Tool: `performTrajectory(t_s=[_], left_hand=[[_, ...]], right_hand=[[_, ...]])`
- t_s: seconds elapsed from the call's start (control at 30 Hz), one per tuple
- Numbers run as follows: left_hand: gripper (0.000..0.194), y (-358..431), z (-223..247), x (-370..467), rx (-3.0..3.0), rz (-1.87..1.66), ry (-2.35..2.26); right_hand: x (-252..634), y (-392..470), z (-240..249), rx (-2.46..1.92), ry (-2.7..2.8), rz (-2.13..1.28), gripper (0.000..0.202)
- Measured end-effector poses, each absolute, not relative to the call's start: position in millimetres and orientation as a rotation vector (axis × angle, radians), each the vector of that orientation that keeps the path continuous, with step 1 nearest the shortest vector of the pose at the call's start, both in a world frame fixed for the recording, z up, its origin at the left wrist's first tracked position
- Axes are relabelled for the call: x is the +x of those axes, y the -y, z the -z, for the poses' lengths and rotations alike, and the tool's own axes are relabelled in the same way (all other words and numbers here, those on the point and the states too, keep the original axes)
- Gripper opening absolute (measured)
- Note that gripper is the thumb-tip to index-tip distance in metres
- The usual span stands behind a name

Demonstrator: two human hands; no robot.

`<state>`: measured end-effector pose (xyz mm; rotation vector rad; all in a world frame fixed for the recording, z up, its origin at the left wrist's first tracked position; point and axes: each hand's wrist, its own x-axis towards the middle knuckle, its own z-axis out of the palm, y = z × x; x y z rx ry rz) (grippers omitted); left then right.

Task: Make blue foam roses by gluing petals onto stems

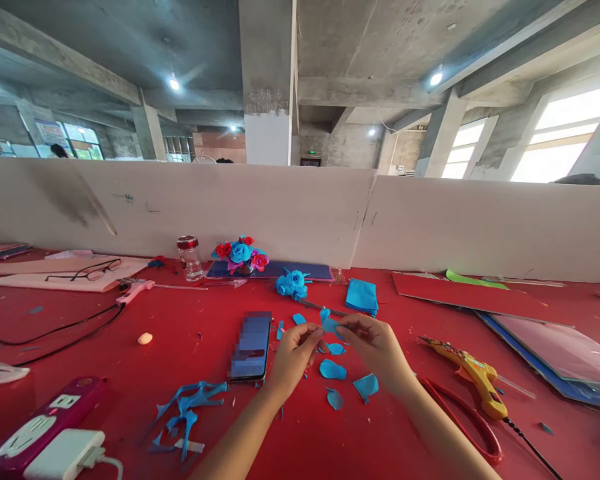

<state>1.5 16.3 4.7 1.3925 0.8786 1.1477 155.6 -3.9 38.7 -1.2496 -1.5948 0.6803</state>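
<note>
Left hand (296,352) pinched closed, contents indistinct; right hand (377,343) gripping a curved blue paper petal (332,327); formed blue paper flowers (293,285) beyond the hands, loose flat blue paper pieces (333,369) between the wrists, apparently unassembled.

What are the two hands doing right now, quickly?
Left hand: fingertips pinched together; whether they hold anything, I can't tell.
Right hand: closed on a blue piece.
</note>
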Motion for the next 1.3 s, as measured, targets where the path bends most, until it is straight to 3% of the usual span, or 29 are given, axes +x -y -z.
performTrajectory(t_s=[0.5,1.3], left_hand=[[0.035,-12,-6,2,1.508,-1.148,-0.831],[0.032,-5,-10,4,1.609,-1.147,-0.934]], right_hand=[[149,6,-30,-1.301,1.502,-0.422,0.022],[146,6,-26,-1.305,1.465,-0.439,0.027]])
